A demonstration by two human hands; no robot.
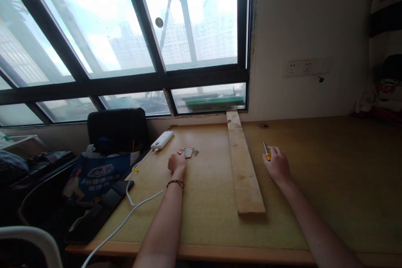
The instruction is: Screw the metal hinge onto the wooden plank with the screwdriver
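Now we see our left hand (176, 162) resting on the wooden tabletop (207, 201), fingers curled together just short of a small heap of screws (189, 152); whether it touches them we cannot tell. Our right hand (277, 165) is closed around a yellow-handled screwdriver (266, 151), whose metal shaft pokes out beyond the knuckles toward the wall. Between both hands lies a long wooden plank (243, 163), flat on the table and running away toward the window. Left of the screws sits a white power bank (162, 140) with its white cable (132, 207) trailing over the table's near edge
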